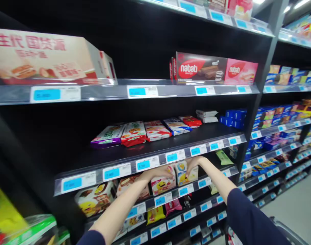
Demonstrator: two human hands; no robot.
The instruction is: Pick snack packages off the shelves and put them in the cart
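Note:
My left hand (162, 171) reaches under a shelf edge and curls over the top of a pink and white snack box (162, 184) with a yellow smiling face on it. Its fingers are partly in the shelf's shadow. Right beside it stands a white and yellow snack box (181, 174), and my right hand (194, 164) has its fingers bent round that box's right side. Both boxes are upright on the shelf, side by side. To the left are a brown and cream box (132, 187) and a white box with a yellow face (95, 199).
Above my hands, a shelf with a price-tag strip (148, 164) holds several flat biscuit packs (133, 132). Higher up are nabati wafer boxes (201, 69) and a large cream carton (43, 56). Blue packs (233, 119) lie right. Part of a cart (288, 229) shows lower right.

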